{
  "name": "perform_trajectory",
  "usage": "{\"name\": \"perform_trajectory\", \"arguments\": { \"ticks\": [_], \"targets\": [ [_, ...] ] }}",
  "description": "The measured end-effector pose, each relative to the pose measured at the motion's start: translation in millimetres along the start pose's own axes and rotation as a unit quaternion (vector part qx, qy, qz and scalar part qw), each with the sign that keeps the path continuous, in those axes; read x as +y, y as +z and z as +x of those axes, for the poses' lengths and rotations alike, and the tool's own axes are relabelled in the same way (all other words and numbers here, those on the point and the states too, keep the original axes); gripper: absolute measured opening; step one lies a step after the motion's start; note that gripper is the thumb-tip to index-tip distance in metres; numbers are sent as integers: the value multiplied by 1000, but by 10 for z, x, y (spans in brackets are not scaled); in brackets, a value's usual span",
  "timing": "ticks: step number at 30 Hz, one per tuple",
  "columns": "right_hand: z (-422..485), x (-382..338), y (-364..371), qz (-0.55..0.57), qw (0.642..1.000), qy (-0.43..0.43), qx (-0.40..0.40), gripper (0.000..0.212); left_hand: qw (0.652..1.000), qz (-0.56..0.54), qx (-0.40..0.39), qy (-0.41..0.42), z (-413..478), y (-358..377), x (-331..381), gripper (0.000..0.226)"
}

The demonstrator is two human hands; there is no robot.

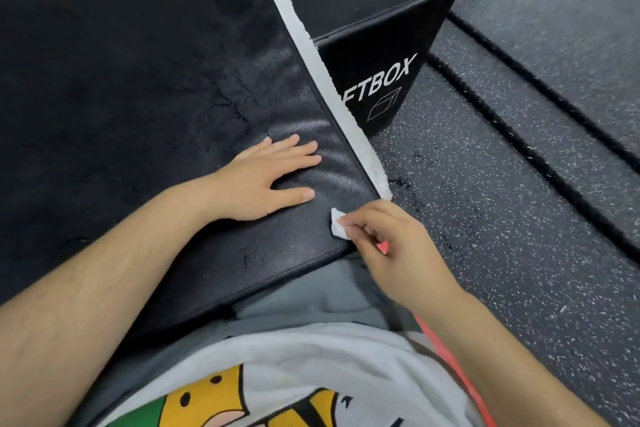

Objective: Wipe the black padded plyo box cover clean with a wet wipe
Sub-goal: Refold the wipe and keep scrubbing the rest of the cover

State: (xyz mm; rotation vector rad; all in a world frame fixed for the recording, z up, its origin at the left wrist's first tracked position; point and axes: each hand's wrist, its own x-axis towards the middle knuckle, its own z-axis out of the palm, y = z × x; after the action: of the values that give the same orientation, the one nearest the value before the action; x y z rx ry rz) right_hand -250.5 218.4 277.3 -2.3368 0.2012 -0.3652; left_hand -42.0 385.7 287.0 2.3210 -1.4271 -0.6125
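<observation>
Cover (207, 97): in front of the person.
Left hand (266, 180): flat on cover, near its right edge.
Wet wipe (339, 227): on cover's near right corner, pinched by right hand (391, 246).
Strip (329, 90): along cover's right edge.
Box (381, 80): behind strip, on floor (485, 253).
Ropes (519, 97): on floor, right of box.

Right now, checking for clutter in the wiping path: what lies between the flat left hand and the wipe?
Head view: only bare black cover separates the left hand from the wet wipe pinched by the right hand.

Left hand (268, 180) flat, fingers spread, right hand (384, 239) curled, pinching
</observation>
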Motion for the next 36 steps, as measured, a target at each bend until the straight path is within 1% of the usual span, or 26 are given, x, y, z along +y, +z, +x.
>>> {"name": "perform_trajectory", "arguments": {
  "ticks": [2, 3, 4, 8, 11, 13, 16, 18, 20, 22, 24, 26, 28, 32, 34, 36],
  "targets": [
    [22, 75, -52, -6, 999, 29, 43, 16, 1000, 0, -4, -3, 1, -3, 12, 68],
    [23, 72, -46, -15, 998, 29, 54, 17, 1000, 0, -6, -5, 6, -7, 17, 67],
    [18, 29, -8, -26, 998, 15, 47, 18, 1000, 0, -6, -6, 8, -9, 14, 66],
    [-61, -187, 142, -23, 995, -84, -40, 20, 1000, -12, 11, 2, -40, -15, 55, 56],
    [-53, -119, 54, -20, 996, -85, -33, 23, 1000, -1, 24, -9, -217, -77, 125, 51],
    [-58, -127, 61, -19, 995, -93, -30, 25, 999, 13, 19, -33, -463, -135, 114, 55],
    [-47, -260, 201, -10, 991, -126, -51, 25, 997, -2, -14, -81, -891, -198, 85, 68],
    [-55, -260, 212, -22, 988, -140, -64, 25, 994, -11, -11, -104, -1072, -177, 92, 66],
    [-74, -177, 96, -38, 989, -131, -63, 25, 994, -17, 11, -110, -1139, -123, 99, 61],
    [-100, -150, 8, -31, 991, -116, -53, 24, 993, -22, 35, -106, -1153, -69, 93, 62],
    [-49, -217, 51, -30, 991, -119, -49, 22, 992, -30, 54, -106, -1144, -31, 80, 67],
    [55, -281, 150, -41, 991, -121, -37, 21, 992, -31, 63, -104, -1138, -6, 74, 66],
    [102, -334, 192, -43, 993, -103, -29, 22, 992, -26, 67, -102, -1153, 16, 82, 65],
    [-85, -495, 166, -48, 993, -84, -69, 23, 991, -24, 75, -105, -1174, 58, 86, 64],
    [3, -485, 192, -39, 995, -77, -56, 20, 991, -16, 85, -103, -1157, 63, 88, 64],
    [220, -415, 234, -43, 997, -66, -24, 18, 990, -11, 104, -99, -1138, 67, 95, 64]
  ]
}}
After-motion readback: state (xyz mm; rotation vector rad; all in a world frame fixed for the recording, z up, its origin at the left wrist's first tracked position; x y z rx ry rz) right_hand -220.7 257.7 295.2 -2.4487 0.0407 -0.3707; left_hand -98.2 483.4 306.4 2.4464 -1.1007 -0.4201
